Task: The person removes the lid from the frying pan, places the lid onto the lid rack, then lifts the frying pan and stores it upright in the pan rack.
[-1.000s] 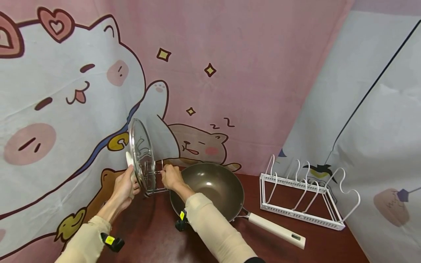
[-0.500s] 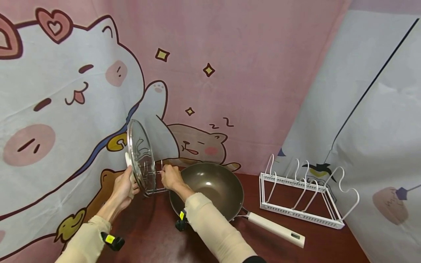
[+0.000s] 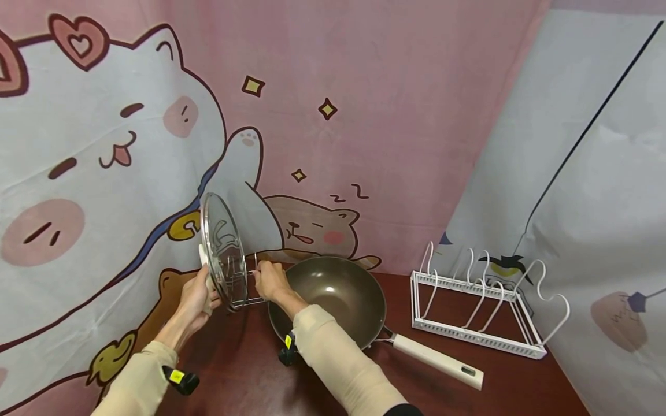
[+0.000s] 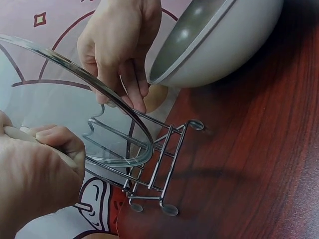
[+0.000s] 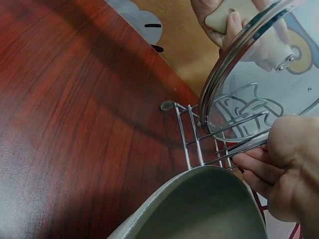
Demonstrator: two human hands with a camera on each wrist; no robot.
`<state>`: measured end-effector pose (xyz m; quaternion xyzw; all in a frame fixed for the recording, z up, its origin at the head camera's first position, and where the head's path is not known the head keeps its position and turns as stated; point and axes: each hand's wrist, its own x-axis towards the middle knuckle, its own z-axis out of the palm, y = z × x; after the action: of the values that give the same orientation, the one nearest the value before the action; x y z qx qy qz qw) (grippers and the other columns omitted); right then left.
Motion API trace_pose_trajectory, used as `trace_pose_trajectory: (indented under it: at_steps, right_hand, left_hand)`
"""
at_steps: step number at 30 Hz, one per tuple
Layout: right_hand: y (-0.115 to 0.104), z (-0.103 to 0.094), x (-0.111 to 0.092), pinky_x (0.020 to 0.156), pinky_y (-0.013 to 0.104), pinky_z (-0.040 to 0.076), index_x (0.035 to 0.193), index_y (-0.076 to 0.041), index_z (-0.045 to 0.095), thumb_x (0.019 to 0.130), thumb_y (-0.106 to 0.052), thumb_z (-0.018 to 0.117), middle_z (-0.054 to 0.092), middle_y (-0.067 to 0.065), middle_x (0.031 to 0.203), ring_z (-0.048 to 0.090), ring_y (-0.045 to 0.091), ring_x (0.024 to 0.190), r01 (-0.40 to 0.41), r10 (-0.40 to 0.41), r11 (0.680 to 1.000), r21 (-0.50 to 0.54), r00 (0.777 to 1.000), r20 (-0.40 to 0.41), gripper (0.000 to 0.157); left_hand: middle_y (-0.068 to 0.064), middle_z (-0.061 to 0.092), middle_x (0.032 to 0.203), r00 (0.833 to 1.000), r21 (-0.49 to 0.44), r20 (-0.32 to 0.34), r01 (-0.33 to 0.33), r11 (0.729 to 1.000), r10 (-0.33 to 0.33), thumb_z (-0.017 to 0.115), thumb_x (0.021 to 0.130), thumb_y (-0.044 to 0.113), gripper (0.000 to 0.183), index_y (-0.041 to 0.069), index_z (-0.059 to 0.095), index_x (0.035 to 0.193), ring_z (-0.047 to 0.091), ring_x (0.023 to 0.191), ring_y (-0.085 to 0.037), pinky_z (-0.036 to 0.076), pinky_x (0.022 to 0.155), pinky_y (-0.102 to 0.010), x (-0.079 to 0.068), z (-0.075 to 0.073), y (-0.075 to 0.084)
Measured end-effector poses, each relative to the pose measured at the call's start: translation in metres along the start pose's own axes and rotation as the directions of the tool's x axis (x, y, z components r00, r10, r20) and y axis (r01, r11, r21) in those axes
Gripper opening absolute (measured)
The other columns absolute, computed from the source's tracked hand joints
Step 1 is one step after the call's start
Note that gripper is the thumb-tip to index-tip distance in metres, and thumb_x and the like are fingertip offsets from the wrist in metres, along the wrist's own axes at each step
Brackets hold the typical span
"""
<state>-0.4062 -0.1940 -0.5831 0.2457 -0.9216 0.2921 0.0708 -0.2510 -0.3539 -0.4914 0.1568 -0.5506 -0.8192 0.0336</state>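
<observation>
Head: a lid [image 3: 225,252] is being gripped by the left hand [image 3: 196,297] over a rack [image 3: 252,301], pinched by the right hand [image 3: 273,282]. A pan [image 3: 343,286] is being partly covered by a sleeve [image 3: 346,361]. Left wrist: the lid is being cropped, contact unclear. Right wrist: the pan, too.

Head view: above, facing forward-down, farther; wrist views: close, opposite sides, sharing wire rack [image 4: 160,158].
</observation>
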Motion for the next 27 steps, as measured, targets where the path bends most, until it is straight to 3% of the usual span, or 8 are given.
trace_pose_trajectory:
  at_steps: [15, 27]
  right_hand:
    - [0.0007, 0.0053, -0.0028, 0.079, 0.038, 0.066, 0.102, -0.025, 0.073, 0.114, -0.031, 0.065, 0.081, -0.004, 0.097, 0.082, 0.025, 0.096, 0.032, -0.032, 0.999, -0.031, 0.999, -0.017, 0.016]
    - [-0.0028, -0.0020, -0.0054, 0.079, 0.038, 0.066, 0.102, -0.023, 0.072, 0.114, -0.032, 0.064, 0.079, -0.002, 0.095, 0.080, 0.025, 0.094, 0.031, -0.032, 0.999, -0.031, 0.999, -0.028, 0.017]
  left_hand:
    - [0.013, 0.055, 0.077, 1.000, 0.025, 0.001, -0.005, 1.000, 0.005, 0.042, 0.122, 0.049, 0.041, 0.027, 0.066, 0.097, 0.041, 0.059, -0.003, 0.037, 0.050, -0.016, 0.0031, -0.0028, -0.0077]
    - [0.010, 0.050, 0.080, 1.000, 0.030, 0.005, 0.003, 1.000, -0.003, 0.041, 0.122, 0.051, 0.035, 0.023, 0.059, 0.111, 0.041, 0.061, -0.003, 0.036, 0.051, -0.016, 0.0096, -0.0019, -0.0065]
